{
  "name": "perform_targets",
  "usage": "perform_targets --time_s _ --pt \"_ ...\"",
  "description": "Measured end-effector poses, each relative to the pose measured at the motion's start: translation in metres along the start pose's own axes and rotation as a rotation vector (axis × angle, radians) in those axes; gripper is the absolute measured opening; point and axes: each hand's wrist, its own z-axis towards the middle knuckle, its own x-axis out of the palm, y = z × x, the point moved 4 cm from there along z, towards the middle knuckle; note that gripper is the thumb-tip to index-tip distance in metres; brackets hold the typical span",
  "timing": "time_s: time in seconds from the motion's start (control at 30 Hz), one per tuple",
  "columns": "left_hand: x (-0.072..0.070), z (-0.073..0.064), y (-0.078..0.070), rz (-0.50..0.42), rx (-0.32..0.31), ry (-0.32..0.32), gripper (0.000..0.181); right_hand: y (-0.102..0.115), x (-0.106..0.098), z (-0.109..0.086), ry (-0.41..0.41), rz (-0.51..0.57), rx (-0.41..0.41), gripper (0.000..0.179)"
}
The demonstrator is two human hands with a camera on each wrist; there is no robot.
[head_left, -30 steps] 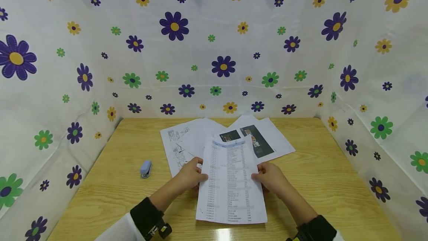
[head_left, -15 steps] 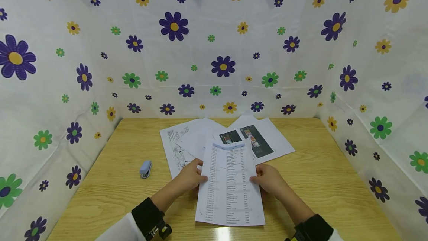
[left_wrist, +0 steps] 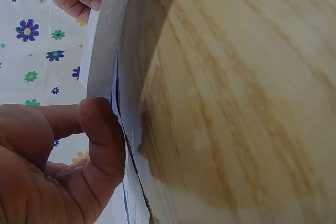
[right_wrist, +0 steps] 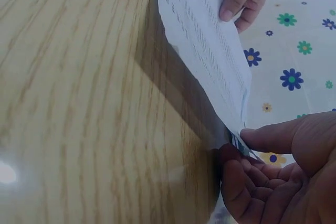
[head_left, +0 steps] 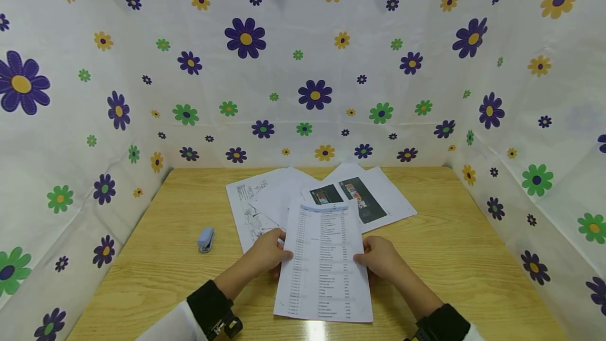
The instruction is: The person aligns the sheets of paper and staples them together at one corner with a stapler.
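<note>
A printed sheet of paper (head_left: pixel 326 267), with a blue header band and columns of small text, is held raised above the table in the head view. On its left edge my left hand (head_left: pixel 268 251) pinches it, thumb on top and fingers beneath. My right hand (head_left: pixel 381 258) grips the opposite edge the same way. From the right wrist view, the sheet (right_wrist: pixel 205 45) looks slightly bowed, and my right hand (right_wrist: pixel 278 171) has its thumb over the edge. In the left wrist view the sheet is nearly edge-on beside my left hand (left_wrist: pixel 63 166).
Behind the held sheet, several papers lie fanned on the wooden table (head_left: pixel 156 288): a line-drawing sheet (head_left: pixel 248 199) at left and a sheet with dark pictures (head_left: pixel 364 199) at right. A small light-blue stapler (head_left: pixel 206 239) stands left. Flowered cloth (head_left: pixel 303 67) encloses the back and sides.
Both hands have drawn the printed sheet slightly downward and toward the person, tilting it flatter. More of the dark-picture sheet behind shows. The stapler and other papers stay put.
</note>
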Motion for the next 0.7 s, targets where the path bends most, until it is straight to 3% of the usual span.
perform_targets --time_s 0.27,0.7 --pt "0.0 -0.0022 0.0019 0.053 -0.011 -0.025 0.035 -0.0013 -0.0004 0.0002 -0.017 -0.048 0.02 0.018" --pt "-0.0033 -0.0054 0.0016 0.161 -0.075 -0.024 0.041 0.005 -0.0097 -0.0063 -0.102 -0.218 0.028 0.022"
